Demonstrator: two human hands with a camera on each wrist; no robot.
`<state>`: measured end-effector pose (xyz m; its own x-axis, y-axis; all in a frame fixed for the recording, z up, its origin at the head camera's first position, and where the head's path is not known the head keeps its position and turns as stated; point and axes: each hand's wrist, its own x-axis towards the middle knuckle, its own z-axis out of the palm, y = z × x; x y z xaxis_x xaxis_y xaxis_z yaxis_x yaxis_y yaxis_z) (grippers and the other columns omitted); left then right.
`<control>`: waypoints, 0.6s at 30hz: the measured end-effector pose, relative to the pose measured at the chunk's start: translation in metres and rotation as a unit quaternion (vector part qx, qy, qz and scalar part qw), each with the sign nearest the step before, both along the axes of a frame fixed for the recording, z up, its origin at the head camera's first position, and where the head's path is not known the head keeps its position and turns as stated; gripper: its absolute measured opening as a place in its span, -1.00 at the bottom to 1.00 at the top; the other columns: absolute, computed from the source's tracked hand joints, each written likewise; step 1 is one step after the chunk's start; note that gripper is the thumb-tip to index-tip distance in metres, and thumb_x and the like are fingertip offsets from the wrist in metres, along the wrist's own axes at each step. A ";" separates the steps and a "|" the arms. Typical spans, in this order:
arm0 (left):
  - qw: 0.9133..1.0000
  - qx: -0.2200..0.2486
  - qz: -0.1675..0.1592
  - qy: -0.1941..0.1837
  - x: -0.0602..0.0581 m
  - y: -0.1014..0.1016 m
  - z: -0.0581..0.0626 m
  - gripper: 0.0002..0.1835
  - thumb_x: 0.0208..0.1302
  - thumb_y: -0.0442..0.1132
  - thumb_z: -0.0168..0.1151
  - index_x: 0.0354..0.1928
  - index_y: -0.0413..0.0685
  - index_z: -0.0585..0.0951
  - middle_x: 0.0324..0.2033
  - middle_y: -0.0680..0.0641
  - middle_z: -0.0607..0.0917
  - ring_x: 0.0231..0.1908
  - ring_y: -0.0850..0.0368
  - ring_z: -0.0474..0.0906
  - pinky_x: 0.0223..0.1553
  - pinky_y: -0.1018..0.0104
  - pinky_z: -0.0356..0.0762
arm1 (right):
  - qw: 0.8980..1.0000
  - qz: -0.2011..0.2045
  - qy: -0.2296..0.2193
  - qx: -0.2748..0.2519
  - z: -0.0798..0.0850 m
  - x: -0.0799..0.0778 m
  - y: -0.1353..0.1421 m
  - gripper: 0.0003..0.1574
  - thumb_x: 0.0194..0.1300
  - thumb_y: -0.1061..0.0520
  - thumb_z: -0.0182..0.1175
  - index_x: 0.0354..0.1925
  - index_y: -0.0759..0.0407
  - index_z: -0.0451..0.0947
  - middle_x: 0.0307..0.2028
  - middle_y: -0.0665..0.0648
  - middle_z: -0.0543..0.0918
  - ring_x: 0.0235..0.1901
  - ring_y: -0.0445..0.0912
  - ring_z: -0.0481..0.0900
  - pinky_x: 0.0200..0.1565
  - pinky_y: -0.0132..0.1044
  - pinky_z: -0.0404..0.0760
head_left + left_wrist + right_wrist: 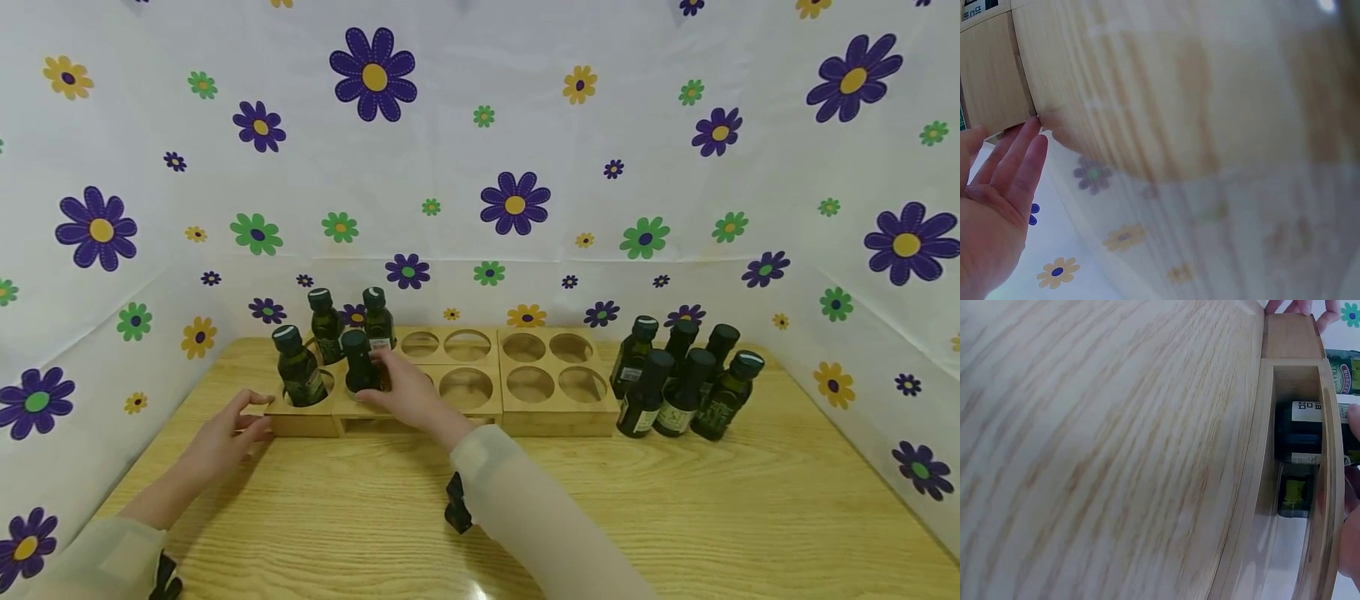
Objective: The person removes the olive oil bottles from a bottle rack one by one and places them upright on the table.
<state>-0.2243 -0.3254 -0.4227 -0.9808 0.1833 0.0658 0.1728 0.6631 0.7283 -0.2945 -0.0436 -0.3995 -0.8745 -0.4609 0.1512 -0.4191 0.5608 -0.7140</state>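
A wooden rack with round holes stands along the back of the table. My right hand grips a dark green glass bottle by its sides in a front-row hole. In the right wrist view the lower part of this bottle shows through the rack's open front slot. My left hand touches the rack's left end; in the left wrist view its fingers lie fairly straight against that end. Another bottle stands in the front-left hole, with two bottles in the back row.
Several dark bottles with black caps stand grouped on the wooden table right of the rack. Rack holes toward the right hold no bottles. A white cloth with flower prints hangs behind and at both sides.
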 end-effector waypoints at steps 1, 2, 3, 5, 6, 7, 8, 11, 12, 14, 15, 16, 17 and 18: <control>1.000 0.000 0.000 -0.001 0.000 0.000 0.000 -0.72 0.55 -0.25 -0.09 0.19 -0.19 0.28 -0.02 -0.44 0.60 -0.07 -0.27 0.62 -0.35 0.09 0.58 | 1.000 -0.001 0.000 0.001 0.000 0.000 0.000 -0.22 0.29 -0.08 0.29 0.37 0.10 0.27 0.24 0.07 0.47 0.18 -0.11 0.45 0.18 -0.25 0.37; 1.000 0.000 0.001 -0.002 0.000 0.000 0.000 -0.71 0.55 -0.24 -0.09 0.19 -0.18 0.28 -0.02 -0.44 0.60 -0.08 -0.27 0.62 -0.36 0.10 0.57 | 1.000 -0.003 0.000 0.002 0.000 0.000 0.000 -0.22 0.30 -0.09 0.29 0.37 0.10 0.27 0.24 0.07 0.47 0.19 -0.11 0.45 0.18 -0.25 0.37; 1.000 0.000 0.002 -0.003 0.000 0.001 0.000 -0.71 0.55 -0.24 -0.09 0.19 -0.18 0.28 -0.02 -0.44 0.60 -0.08 -0.27 0.62 -0.36 0.10 0.57 | 1.000 -0.005 0.000 0.003 0.000 0.000 0.000 -0.22 0.30 -0.09 0.28 0.37 0.09 0.27 0.24 0.07 0.47 0.19 -0.11 0.44 0.18 -0.25 0.36; 1.000 -0.001 0.004 -0.004 0.000 0.000 0.000 -0.71 0.55 -0.24 -0.09 0.19 -0.18 0.29 -0.02 -0.44 0.60 -0.08 -0.26 0.63 -0.36 0.10 0.58 | 1.000 -0.007 -0.001 0.002 0.000 0.000 0.000 -0.23 0.30 -0.09 0.28 0.36 0.10 0.27 0.25 0.06 0.47 0.20 -0.12 0.44 0.19 -0.26 0.36; 1.000 -0.001 0.004 -0.004 0.000 0.000 0.000 -0.71 0.55 -0.24 -0.09 0.19 -0.18 0.29 -0.02 -0.44 0.60 -0.08 -0.26 0.63 -0.35 0.09 0.58 | 1.000 -0.007 -0.002 0.000 0.000 0.000 0.000 -0.23 0.30 -0.08 0.28 0.36 0.10 0.28 0.24 0.06 0.47 0.19 -0.12 0.45 0.18 -0.27 0.36; 1.000 -0.002 0.004 -0.003 0.000 0.000 0.000 -0.71 0.55 -0.24 -0.09 0.19 -0.17 0.29 -0.02 -0.44 0.60 -0.08 -0.26 0.63 -0.35 0.09 0.58 | 1.000 -0.007 -0.002 -0.002 0.000 0.000 -0.001 -0.23 0.30 -0.08 0.28 0.36 0.10 0.28 0.23 0.06 0.48 0.18 -0.12 0.45 0.17 -0.27 0.37; 1.000 -0.003 0.004 -0.002 0.000 0.000 0.000 -0.71 0.55 -0.24 -0.09 0.19 -0.17 0.29 -0.02 -0.44 0.60 -0.08 -0.26 0.63 -0.35 0.08 0.59 | 1.000 -0.007 -0.003 -0.004 0.000 0.001 -0.001 -0.24 0.30 -0.07 0.28 0.36 0.11 0.28 0.23 0.07 0.48 0.17 -0.12 0.46 0.16 -0.28 0.38; 1.000 -0.003 0.003 -0.001 -0.001 -0.001 -0.001 -0.72 0.55 -0.24 -0.08 0.19 -0.17 0.29 -0.01 -0.44 0.60 -0.08 -0.25 0.63 -0.34 0.08 0.59 | 1.000 -0.005 -0.004 -0.019 0.000 0.001 0.000 -0.25 0.30 -0.04 0.29 0.36 0.11 0.28 0.21 0.07 0.49 0.12 -0.11 0.50 0.12 -0.28 0.42; 1.000 -0.002 0.003 -0.001 -0.001 -0.001 -0.001 -0.71 0.55 -0.24 -0.08 0.19 -0.17 0.29 -0.01 -0.44 0.60 -0.08 -0.25 0.63 -0.34 0.08 0.59 | 1.000 -0.005 -0.004 -0.025 -0.001 0.001 0.000 -0.25 0.30 -0.03 0.29 0.36 0.11 0.28 0.21 0.08 0.49 0.11 -0.10 0.51 0.10 -0.28 0.44; 1.000 -0.002 0.004 -0.002 -0.002 -0.002 -0.002 -0.71 0.55 -0.23 -0.08 0.19 -0.17 0.29 -0.01 -0.44 0.60 -0.08 -0.25 0.63 -0.34 0.08 0.59 | 0.999 -0.007 -0.002 -0.040 0.000 0.002 0.000 -0.25 0.30 -0.01 0.29 0.36 0.12 0.28 0.20 0.08 0.50 0.09 -0.08 0.53 0.08 -0.27 0.46; 1.000 -0.002 0.004 -0.003 -0.002 -0.002 -0.002 -0.71 0.55 -0.23 -0.08 0.20 -0.17 0.29 -0.01 -0.43 0.60 -0.08 -0.25 0.63 -0.34 0.07 0.59 | 0.999 -0.009 0.000 -0.046 0.000 0.002 0.000 -0.26 0.30 0.00 0.30 0.35 0.12 0.29 0.20 0.08 0.50 0.09 -0.07 0.54 0.08 -0.27 0.47; 1.000 -0.002 0.004 -0.004 -0.002 -0.002 -0.003 -0.70 0.55 -0.22 -0.08 0.20 -0.17 0.29 0.00 -0.43 0.60 -0.08 -0.25 0.63 -0.34 0.07 0.59 | 0.999 -0.010 0.005 -0.049 0.000 0.002 0.000 -0.26 0.30 0.00 0.30 0.35 0.13 0.29 0.20 0.09 0.50 0.09 -0.06 0.54 0.08 -0.26 0.47; 1.000 -0.001 0.004 -0.005 -0.002 -0.002 -0.003 -0.70 0.55 -0.22 -0.08 0.20 -0.17 0.29 0.00 -0.43 0.60 -0.08 -0.25 0.63 -0.33 0.06 0.59 | 0.999 -0.013 0.011 -0.050 0.000 0.002 0.001 -0.26 0.30 0.00 0.30 0.35 0.13 0.29 0.19 0.09 0.51 0.10 -0.06 0.54 0.08 -0.26 0.47; 1.000 -0.002 0.004 -0.005 -0.002 -0.002 -0.003 -0.70 0.55 -0.22 -0.08 0.20 -0.17 0.29 0.00 -0.43 0.60 -0.07 -0.25 0.63 -0.33 0.06 0.59 | 0.998 -0.016 0.016 -0.052 0.000 0.002 0.001 -0.25 0.30 0.00 0.30 0.35 0.14 0.29 0.19 0.09 0.51 0.10 -0.06 0.53 0.08 -0.25 0.47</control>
